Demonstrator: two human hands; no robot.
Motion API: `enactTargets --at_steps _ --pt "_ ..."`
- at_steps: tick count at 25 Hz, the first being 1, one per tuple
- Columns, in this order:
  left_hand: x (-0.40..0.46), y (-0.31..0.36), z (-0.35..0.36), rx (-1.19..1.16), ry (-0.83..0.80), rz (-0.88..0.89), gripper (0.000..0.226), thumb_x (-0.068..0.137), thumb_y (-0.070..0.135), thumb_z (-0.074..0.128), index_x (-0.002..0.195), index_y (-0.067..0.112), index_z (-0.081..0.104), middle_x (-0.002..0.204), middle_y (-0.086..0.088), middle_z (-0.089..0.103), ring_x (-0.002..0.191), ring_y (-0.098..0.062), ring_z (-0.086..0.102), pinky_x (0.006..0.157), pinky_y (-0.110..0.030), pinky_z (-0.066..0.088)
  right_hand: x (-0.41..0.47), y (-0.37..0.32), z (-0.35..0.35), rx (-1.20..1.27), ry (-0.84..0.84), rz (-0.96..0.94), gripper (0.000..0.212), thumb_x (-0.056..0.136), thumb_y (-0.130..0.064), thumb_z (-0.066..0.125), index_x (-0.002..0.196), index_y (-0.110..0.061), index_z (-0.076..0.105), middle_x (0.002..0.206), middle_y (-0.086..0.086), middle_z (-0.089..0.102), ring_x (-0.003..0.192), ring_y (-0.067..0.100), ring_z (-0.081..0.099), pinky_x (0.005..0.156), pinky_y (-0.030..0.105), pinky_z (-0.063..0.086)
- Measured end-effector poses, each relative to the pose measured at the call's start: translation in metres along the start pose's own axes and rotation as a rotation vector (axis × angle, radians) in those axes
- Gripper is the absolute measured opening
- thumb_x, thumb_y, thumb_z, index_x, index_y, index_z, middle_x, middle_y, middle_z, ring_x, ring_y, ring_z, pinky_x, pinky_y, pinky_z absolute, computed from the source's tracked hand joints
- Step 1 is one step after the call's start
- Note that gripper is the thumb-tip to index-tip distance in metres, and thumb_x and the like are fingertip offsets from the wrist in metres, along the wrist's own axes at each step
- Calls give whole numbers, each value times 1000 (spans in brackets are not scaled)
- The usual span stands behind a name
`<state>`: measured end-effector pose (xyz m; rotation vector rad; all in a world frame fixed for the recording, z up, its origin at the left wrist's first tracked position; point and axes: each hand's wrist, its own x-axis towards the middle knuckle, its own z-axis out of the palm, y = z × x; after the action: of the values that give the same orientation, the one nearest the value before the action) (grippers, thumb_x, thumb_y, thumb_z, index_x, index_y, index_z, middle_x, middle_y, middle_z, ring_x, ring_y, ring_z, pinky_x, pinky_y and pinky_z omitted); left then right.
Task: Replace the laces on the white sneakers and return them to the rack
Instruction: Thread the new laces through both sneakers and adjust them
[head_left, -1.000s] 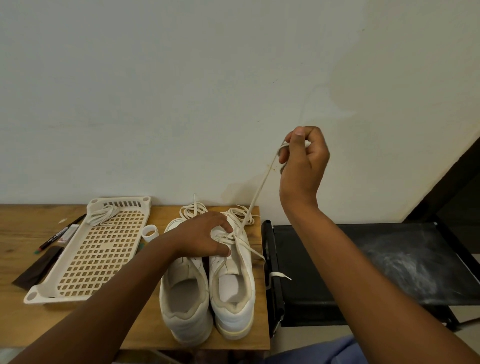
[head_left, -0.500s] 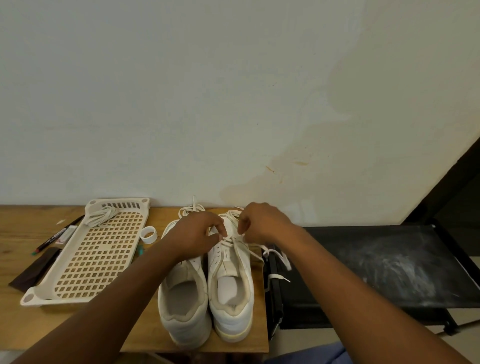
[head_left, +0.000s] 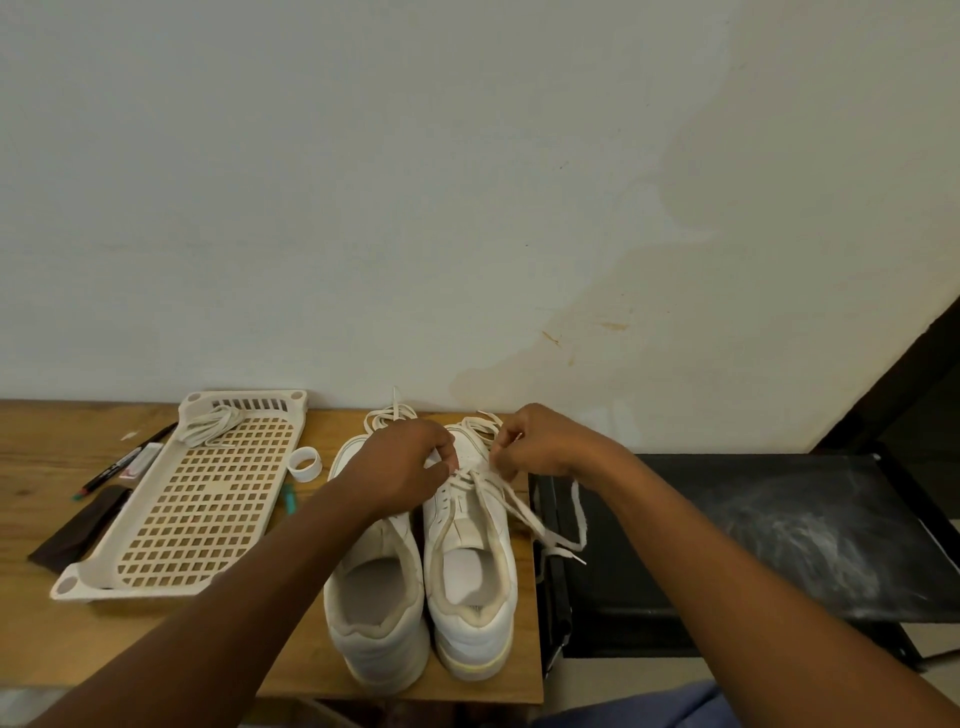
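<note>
Two white sneakers stand side by side on the wooden table (head_left: 62, 639), heels toward me: the left sneaker (head_left: 376, 608) and the right sneaker (head_left: 470, 582). A cream lace (head_left: 524, 514) is threaded in the right sneaker, and its loose ends trail off the table's right edge. My left hand (head_left: 410, 467) rests on the right sneaker's front and pinches the lace at the eyelets. My right hand (head_left: 535, 441) pinches the lace just above the same sneaker's toe. Loose lace loops (head_left: 387, 415) lie behind the shoes.
A perforated cream rack tray (head_left: 192, 514) lies left of the sneakers with a bundled lace (head_left: 213, 423) at its far end. A tape ring (head_left: 304, 464), pens (head_left: 124, 462) and a dark strip (head_left: 78, 530) sit nearby. A black stand (head_left: 753, 530) adjoins the table's right edge.
My right hand, which held the lace pulled up high by the wall, has come down to the right sneaker's toe. The lace is now slack. My left hand has stayed on the shoe.
</note>
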<state>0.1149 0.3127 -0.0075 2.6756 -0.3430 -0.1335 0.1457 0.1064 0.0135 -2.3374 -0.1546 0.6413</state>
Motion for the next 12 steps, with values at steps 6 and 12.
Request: enactTargets --at_steps 6,12 --pt "1 -5 1 -16 -24 37 4 95 32 64 97 29 67 110 9 63 102 -13 58 86 -29 49 7 1 13 -141 13 -54 14 88 -17 78 96 -6 79 100 7 76 96 22 70 87 36 57" --pt "1 -6 3 -50 -14 43 10 98 23 59 92 30 58 101 7 55 90 -9 52 70 -18 37 5 5 13 -133 -64 -99 12 87 -12 77 98 -9 79 100 5 76 99 20 71 93 39 59"
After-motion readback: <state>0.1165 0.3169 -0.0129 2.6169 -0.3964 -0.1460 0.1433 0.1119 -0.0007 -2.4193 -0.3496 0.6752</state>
